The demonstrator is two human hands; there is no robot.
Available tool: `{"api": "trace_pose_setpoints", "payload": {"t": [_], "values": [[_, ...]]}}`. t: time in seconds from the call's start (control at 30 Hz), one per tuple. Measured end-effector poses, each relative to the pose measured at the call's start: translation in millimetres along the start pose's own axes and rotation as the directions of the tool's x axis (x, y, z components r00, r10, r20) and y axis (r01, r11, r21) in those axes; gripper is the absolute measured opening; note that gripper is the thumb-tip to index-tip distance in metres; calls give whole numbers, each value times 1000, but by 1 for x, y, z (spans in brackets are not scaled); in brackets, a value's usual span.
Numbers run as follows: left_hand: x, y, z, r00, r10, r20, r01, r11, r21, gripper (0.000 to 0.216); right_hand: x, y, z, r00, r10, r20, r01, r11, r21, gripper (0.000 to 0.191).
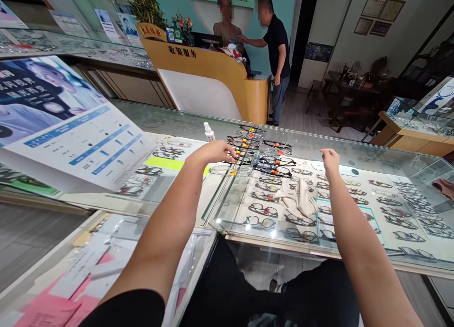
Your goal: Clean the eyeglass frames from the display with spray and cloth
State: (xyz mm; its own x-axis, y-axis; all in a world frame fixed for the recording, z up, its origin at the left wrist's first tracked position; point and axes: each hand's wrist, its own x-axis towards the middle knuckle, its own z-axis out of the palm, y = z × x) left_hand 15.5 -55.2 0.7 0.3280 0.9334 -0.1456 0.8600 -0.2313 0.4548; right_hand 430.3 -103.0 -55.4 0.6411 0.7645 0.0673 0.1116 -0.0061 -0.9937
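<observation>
My left hand (220,152) reaches over the left row of eyeglasses on the glass counter. Its fingers are bent and pinched at a dark-framed pair of eyeglasses (243,162) with an orange tag; the fingertips partly hide the contact. Just in front lies a clear-framed pair (232,172). To the right, black-framed eyeglasses (273,171) with orange tags form a second row. My right hand (330,161) is raised over the counter's right part, fingers curled together; whether anything small is in them cannot be seen. A beige cloth (300,199) lies crumpled between the hands.
A white spray bottle (209,132) stands behind my left hand. A large printed card (71,123) leans at the left. Beneath the counter glass (354,168) are many eyeglasses. An open drawer (106,260) holds papers. Two people are at the cashier desk (198,66).
</observation>
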Motion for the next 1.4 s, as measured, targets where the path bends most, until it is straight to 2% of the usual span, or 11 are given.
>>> {"api": "trace_pose_setpoints", "payload": {"t": [0.13, 0.3, 0.47, 0.57, 0.67, 0.7, 0.83, 0.93, 1.13, 1.33, 1.4], "values": [[2, -1, 1, 1000, -13, -10, 13, 1000, 1, 23, -1, 1, 1, 1000, -2, 5, 3, 1000, -11, 11], [-7, -4, -10, 1000, 15, -12, -16, 999, -49, 27, 1, 6, 2, 1000, -18, 9, 18, 1000, -20, 11], [-24, 7, -17, 984, 60, -168, -100, 966, -240, 24, 8, 12, 7, 1000, -10, 6, 10, 1000, -25, 9], [-25, 28, -8, 928, 157, -336, -284, 884, -371, 28, 11, 15, 8, 1000, -14, 3, 14, 999, -35, 7], [-19, 62, 9, 811, 257, -525, -539, 676, -503, 28, 12, 17, 8, 1000, -14, -1, 14, 999, -52, 8], [-17, 75, 15, 795, 254, -551, -573, 611, -546, 28, 12, 18, 8, 1000, -12, 1, 12, 998, -60, 9], [-8, 121, 39, 832, 223, -508, -547, 486, -682, 27, 11, 18, 7, 999, -17, 27, 19, 996, -81, 10], [0, 139, 58, 844, 236, -481, -535, 435, -725, 34, 8, 14, 7, 998, -34, 58, 38, 997, -66, 11], [10, 128, 88, 892, 150, -428, -451, 371, -812, 48, -10, -7, 22, 961, -88, 263, 86, 996, 18, 11], [8, 122, 90, 935, 78, -346, -352, 315, -881, 51, -43, -30, 44, 863, -132, 488, 113, 991, 70, 13], [6, 125, 89, 934, 60, -351, -351, 326, -878, 50, -54, -37, 47, 801, -171, 574, 150, 985, 84, 16]]}}
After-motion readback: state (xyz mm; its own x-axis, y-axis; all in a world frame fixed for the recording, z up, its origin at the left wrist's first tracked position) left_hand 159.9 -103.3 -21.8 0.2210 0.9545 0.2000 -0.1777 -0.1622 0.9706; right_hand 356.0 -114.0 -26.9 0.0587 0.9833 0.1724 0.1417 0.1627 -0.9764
